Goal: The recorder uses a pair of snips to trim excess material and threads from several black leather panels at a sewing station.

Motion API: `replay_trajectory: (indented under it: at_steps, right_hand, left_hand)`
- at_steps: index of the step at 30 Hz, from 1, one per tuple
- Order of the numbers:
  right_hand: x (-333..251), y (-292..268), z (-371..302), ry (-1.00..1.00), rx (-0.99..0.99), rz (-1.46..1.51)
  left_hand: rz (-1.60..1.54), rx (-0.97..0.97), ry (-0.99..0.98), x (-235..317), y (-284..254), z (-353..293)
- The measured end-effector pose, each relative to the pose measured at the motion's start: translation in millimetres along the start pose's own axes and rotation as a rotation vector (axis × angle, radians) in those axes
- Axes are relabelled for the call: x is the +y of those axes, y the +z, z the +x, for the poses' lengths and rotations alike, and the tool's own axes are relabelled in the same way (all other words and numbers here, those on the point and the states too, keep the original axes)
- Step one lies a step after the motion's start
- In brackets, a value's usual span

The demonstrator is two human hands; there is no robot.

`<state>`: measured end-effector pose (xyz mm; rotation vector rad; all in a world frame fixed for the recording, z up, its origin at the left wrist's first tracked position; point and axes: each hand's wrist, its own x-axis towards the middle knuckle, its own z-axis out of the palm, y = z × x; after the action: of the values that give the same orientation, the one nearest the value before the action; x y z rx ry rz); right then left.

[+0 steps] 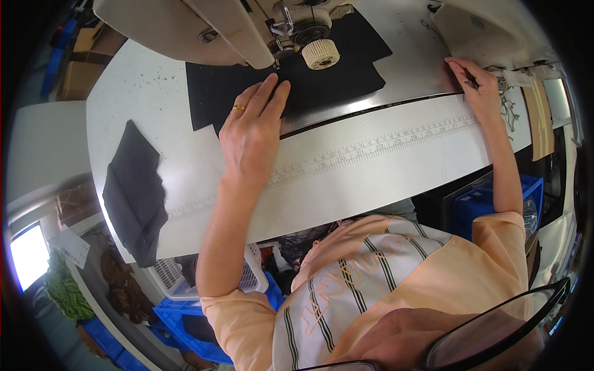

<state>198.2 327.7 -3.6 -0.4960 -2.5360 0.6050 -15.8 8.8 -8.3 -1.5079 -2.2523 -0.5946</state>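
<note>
My left hand [250,133] lies on black fabric pieces [337,93], its fingers stretched out and a ring on one of them. The fingertips are close to the presser foot area of the sewing machine [173,28], whose head hides the far part of the cloth. A ribbed, cream-coloured knob [321,54] sits on that head. Farther right, my right hand [482,89] is closed at the right end of the metal machine bed [408,68]. Something small and dark shows between its fingers; its kind is hidden.
Another folded dark fabric piece [133,191] lies on the white table [433,157] at left, overhanging the edge. A ruler scale [371,147] runs along the front. Below stand a white basket [170,278] and blue crates [198,328]. Metal pieces [510,111] lie at right.
</note>
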Motion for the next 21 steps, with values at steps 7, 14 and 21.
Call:
replay_trajectory:
  at_steps: [7, 14, 21]
  right_hand:
    - [0.8, -0.4, 1.9, 0.008, 0.003, 0.0]
    - [0.6, -0.4, -0.7, 0.014, 0.019, 0.048]
    - [4.9, 0.5, -2.9, 0.027, 0.013, 0.033]
  left_hand:
    - [-0.01, -0.013, -0.006, -0.3, 0.1, 0.5]
    - [-0.007, -0.034, -0.01, 0.7, -1.6, 1.0]
    - [-0.06, -0.042, -0.053, 0.9, 0.1, 0.7]
